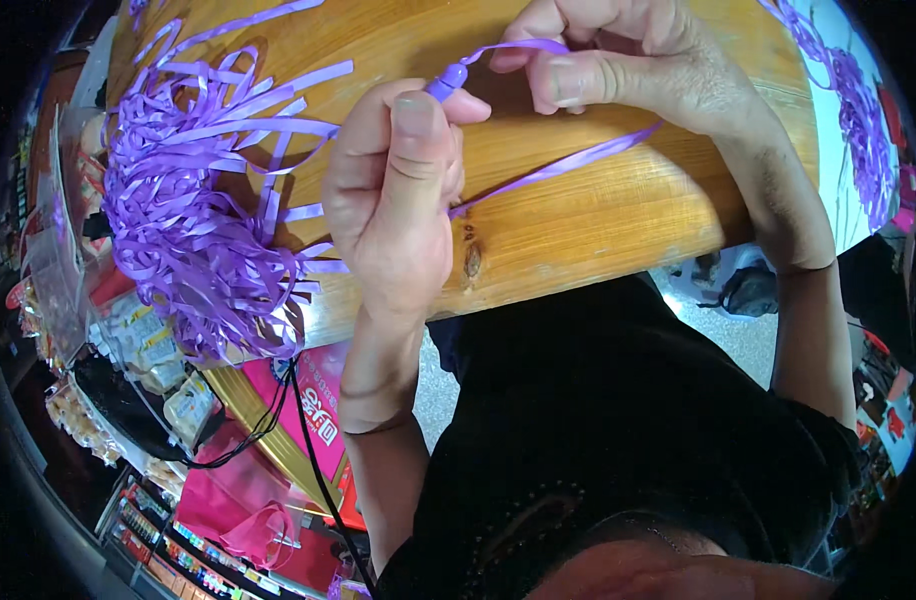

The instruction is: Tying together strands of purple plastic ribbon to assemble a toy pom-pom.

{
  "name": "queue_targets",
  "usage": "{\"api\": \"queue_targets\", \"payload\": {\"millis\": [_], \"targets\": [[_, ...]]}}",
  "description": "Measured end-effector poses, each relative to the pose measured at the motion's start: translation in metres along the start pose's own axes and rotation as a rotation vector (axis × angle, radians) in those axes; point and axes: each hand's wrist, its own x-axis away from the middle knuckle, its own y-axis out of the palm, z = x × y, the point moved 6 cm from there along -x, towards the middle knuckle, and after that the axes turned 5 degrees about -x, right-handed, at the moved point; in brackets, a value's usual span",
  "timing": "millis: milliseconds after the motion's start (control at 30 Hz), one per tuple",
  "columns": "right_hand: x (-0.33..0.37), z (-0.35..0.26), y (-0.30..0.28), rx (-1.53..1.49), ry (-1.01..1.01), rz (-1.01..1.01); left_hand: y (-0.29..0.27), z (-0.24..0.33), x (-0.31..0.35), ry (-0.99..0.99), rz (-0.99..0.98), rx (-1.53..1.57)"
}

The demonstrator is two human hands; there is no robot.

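My left hand (403,185) is closed, pinching a small purple tube-shaped piece (446,82) with a rounded tip between thumb and fingers. From that tip a narrow purple ribbon (508,46) runs to my right hand (628,70), whose thumb and fingers are closed on it. Both hands are raised over the wooden table (578,230). Below them a flat purple ribbon length (568,165) slants up to the right from beside my left hand. Whether it joins the held ribbon is hidden. Left of my left hand lies a big tangled heap of purple ribbon strips (198,200).
Another purple ribbon bundle (858,130) lies on a white surface at the far right. Black cables (296,390) hang below the table's left front edge. Clear plastic packages (143,335) crowd the left side, with a pink bag (233,510) lower down.
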Motion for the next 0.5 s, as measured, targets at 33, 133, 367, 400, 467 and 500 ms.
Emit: {"api": "queue_targets", "payload": {"millis": [33, 133, 367, 400, 467, 500], "targets": [[0.000, 0.000, -0.002, 0.022, -0.015, 0.007, 0.001, 0.001, -0.001, 0.006, -0.005, -0.001], [-0.006, -0.002, -0.008, 0.120, -0.040, 0.013, -0.004, -0.001, -0.001, -0.060, 0.021, 0.125], [-0.011, -0.011, -0.020, 0.191, -0.884, -0.405, 0.005, -0.006, -0.005, -0.212, -0.010, 0.306], [-0.005, -0.021, -0.004, 0.182, -0.883, -0.428, 0.001, -0.003, -0.002, -0.201, 0.008, 0.301], [-0.004, -0.024, 0.008, 0.973, -0.367, 0.104, -0.008, -0.004, 0.002, -0.207, 0.039, 0.281], [-0.003, -0.025, 0.009, 0.978, -0.364, 0.113, -0.006, -0.005, 0.002, -0.221, 0.034, 0.262]]}}
